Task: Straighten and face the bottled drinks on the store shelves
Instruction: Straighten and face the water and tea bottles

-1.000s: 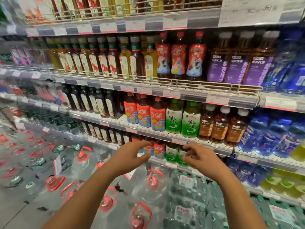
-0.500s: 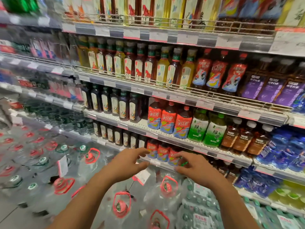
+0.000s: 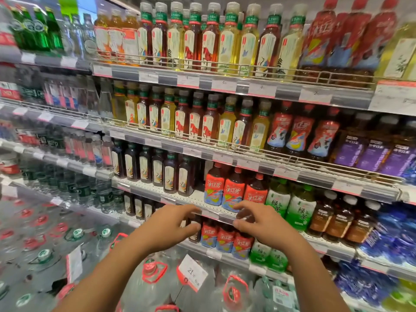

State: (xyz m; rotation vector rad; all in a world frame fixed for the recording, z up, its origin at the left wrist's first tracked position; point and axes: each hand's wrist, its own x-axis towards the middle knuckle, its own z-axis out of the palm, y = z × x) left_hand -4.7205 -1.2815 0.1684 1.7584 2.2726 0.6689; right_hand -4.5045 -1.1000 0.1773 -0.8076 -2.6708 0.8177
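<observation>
**Facing run: lower tea shelves pending**

Head view. My left hand [image 3: 174, 226] and right hand [image 3: 262, 224] hover before the grey metal shelf edge [image 3: 211, 213], fingers loosely curled, holding nothing, short of any bottle.

- Red-labelled plastic tea bottles on the shelf above that edge [image 3: 234, 190]: three, upright, labels forward; they read as faced.
- Smaller red-labelled bottles on the shelf below [image 3: 224, 240]: just beyond my fingers, labels forward; I judge these next for straightening.
- Dark brown square-shouldered bottles with cream labels [image 3: 171, 174]: set back from the edge, probably needing pulling forward.
- Green-labelled tea bottles [image 3: 299, 210]: smooth, rounded, neat.
- Upper rows behind wire rails: orderly.
</observation>
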